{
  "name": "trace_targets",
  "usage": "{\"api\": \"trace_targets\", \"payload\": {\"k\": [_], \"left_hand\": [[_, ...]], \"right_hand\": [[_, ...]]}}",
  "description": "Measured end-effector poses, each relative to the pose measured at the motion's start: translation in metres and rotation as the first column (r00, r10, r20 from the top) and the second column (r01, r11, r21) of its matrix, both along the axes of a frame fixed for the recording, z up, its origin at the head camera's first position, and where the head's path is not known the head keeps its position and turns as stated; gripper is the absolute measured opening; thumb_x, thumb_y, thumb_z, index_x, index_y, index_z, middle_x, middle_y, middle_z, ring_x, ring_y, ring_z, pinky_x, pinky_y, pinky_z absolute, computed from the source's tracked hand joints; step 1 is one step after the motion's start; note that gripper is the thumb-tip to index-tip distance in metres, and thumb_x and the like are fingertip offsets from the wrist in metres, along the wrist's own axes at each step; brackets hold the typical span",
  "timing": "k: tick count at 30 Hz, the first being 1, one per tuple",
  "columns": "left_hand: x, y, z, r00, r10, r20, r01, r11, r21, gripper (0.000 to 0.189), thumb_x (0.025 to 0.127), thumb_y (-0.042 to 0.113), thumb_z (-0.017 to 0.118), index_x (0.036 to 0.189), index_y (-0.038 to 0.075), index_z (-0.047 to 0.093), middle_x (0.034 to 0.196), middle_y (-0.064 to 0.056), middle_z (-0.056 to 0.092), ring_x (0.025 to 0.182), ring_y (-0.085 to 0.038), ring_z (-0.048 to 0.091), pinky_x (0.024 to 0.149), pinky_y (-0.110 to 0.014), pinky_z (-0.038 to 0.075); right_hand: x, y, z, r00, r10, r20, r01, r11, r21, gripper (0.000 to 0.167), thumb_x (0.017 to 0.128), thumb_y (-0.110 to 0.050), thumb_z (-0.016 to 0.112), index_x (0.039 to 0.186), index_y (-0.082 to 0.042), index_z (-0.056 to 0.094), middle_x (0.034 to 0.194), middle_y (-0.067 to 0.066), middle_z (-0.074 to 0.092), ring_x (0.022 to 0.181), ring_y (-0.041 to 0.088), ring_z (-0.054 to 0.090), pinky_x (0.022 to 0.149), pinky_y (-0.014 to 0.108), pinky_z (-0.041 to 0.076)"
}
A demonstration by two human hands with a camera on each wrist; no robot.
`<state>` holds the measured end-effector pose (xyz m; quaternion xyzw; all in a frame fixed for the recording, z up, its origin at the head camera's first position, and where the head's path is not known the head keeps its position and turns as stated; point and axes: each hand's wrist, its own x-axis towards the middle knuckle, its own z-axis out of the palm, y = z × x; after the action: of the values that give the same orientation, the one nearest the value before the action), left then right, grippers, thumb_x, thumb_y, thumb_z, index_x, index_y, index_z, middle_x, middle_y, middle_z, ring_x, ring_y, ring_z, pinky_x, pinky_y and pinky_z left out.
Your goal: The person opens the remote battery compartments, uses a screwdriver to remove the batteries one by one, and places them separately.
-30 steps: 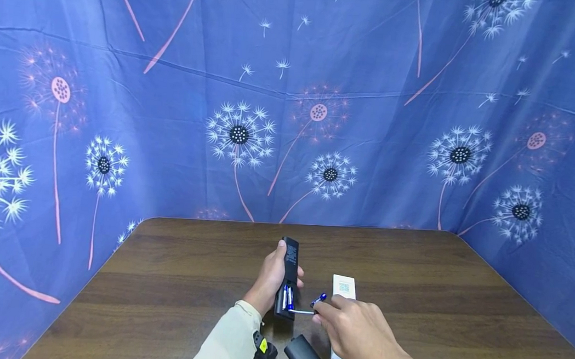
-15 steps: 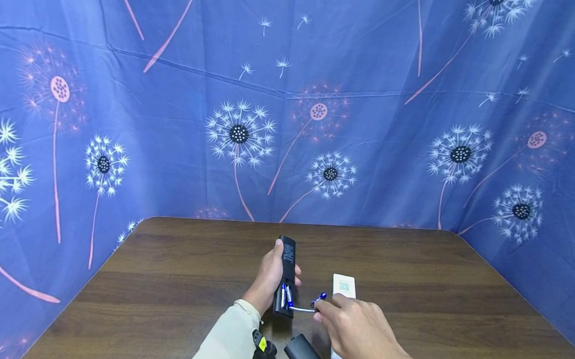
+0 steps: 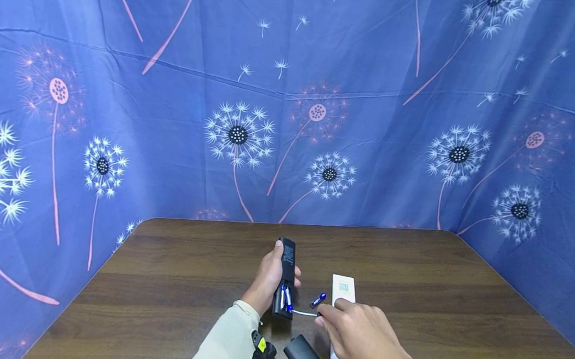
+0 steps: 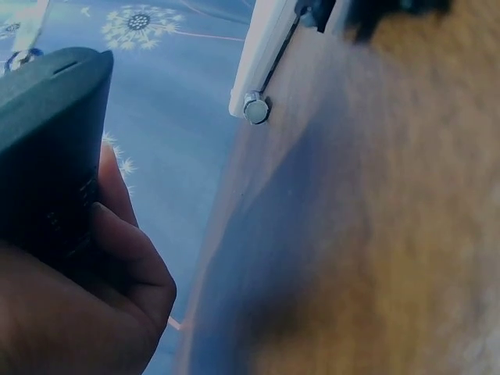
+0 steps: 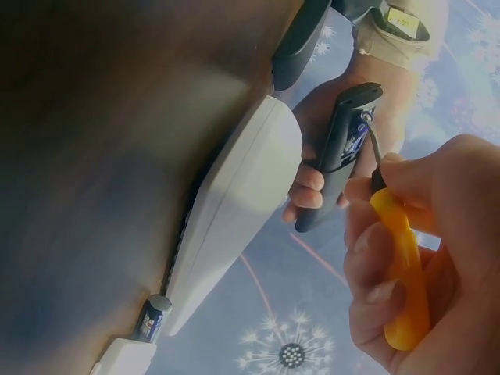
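My left hand grips a black remote control, its back facing up and its battery compartment uncovered. Batteries lie in that compartment, blue and silver. In the right wrist view my right hand wraps around the yellow handle of a screwdriver. Its thin metal shaft reaches into the lower end of the compartment, at a battery's end; exact contact is too small to tell. A loose blue battery rests on the table just beyond my right fingers. The left wrist view shows the remote from its other end.
A white remote-like object with a printed code lies partly beneath my right hand. Near the front edge sits a smooth black flat object. A black wrist camera is on the left sleeve. Patterned blue cloth hangs behind the table.
The black remote has shifted slightly left. My right hand has moved a little right and down with the screwdriver, showing more of the loose battery. The batteries in the remote look much the same.
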<state>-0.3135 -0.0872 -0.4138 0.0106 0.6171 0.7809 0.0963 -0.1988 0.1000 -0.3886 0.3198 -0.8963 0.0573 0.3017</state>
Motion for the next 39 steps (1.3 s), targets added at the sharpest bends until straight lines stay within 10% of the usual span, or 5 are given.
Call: {"api": "trace_targets", "payload": {"k": [39], "left_hand": [[0.0021,0.0053,-0.0009,1.000,-0.007,-0.001,0.007,1.000,-0.021,0.065,0.107,0.052,0.030,0.127,-0.006,0.050,0.072,-0.006,0.059,0.050,-0.014,0.058,0.053,-0.028,0.049]], "right_hand": [[0.0009,-0.0033,0.0031,0.970,-0.032,0.243,0.037,0.999,-0.017,0.009,0.093,-0.028,0.071,0.092,-0.020,0.074,0.069,-0.019,0.055,0.051,-0.005,0.037,0.041,0.020,0.030]]}}
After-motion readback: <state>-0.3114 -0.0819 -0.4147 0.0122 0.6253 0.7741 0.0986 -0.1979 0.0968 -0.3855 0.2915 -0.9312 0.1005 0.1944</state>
